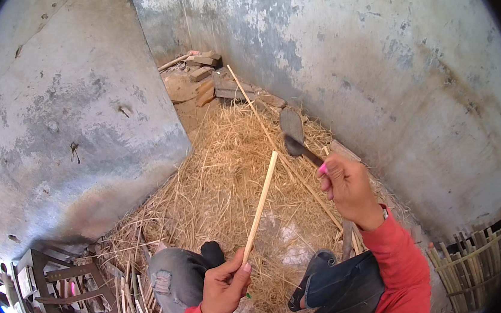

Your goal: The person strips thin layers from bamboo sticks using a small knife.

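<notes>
1. Brown slatted frame [72,272] leans at far left, by the wall. Beside it, a loose heap of thin sticks [139,306]; cannot say whether these are worked or raw.
2. Left hand [225,284] pinches the lower end of a pale stick [260,208], thumb pressed along it. The stick tilts up and away, over the middle of the floor, between the person's knees.
3. Shavings [230,134] lie thick across the floor beyond. Judgement: a good deal of trimming is already done. The held stick looks bare and fairly straight, so perhaps well along, though its underside is hidden.
4. A long strip [258,110] lies on the shavings, whole along its visible length; likely among what is left.
5. Right hand [350,189] is closed around the handle of a dark knife [305,152], something pink at the grip. Blade is blurred and may be a different shape than it seems; it stands apart from the stick, no cut under way.
6. Split rods [483,258], bound in a row, stand at far right.
7. Brands, labels, writing: none readable anywhere.
</notes>
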`<state>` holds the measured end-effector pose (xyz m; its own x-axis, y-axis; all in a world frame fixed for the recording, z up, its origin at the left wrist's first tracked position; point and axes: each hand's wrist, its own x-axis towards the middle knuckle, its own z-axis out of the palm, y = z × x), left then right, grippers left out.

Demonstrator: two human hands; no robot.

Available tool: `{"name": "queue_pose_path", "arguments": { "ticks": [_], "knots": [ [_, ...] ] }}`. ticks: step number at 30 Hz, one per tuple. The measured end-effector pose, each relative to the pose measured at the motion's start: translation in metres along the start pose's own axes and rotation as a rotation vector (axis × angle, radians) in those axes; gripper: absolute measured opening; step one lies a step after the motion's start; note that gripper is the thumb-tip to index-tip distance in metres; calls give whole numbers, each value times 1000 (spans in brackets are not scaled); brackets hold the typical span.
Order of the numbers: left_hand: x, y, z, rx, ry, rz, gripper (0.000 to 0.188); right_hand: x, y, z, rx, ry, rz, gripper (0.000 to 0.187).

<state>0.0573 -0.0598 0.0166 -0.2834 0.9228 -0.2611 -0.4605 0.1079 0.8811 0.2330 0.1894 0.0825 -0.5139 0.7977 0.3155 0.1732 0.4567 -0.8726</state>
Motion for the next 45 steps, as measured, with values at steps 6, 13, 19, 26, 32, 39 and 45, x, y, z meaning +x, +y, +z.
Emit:
{"name": "queue_pose_path", "arguments": {
  "ticks": [6, 13, 19, 26, 32, 39, 45],
  "knots": [
    [2, -11, 7, 136, -1, 116, 37, -4, -7, 13, -168, -135, -13, 44],
    [-2, -5, 15, 139, -45, 75, 34, -3, 0, 24, -202, -16, -68, 44],
    [-4, -2, 15, 54, 21, -1, 34, -38, -3, 49, -252, -360, -128, 38],
    [1, -6, 15, 127, 43, 93, 32, -7, -7, 34, -234, -101, -102, 43],
    [2, -2, 19, 142, 56, 124, 30, -18, -14, 43, -218, -152, -87, 44],
    [6, 3, 15, 100, -11, 49, 36, -44, -5, 57, -104, -315, -117, 40],
    [4, 1, 15, 132, -164, 8, 43, -19, -15, 35, 104, -212, 88, 32]
  ]
}}
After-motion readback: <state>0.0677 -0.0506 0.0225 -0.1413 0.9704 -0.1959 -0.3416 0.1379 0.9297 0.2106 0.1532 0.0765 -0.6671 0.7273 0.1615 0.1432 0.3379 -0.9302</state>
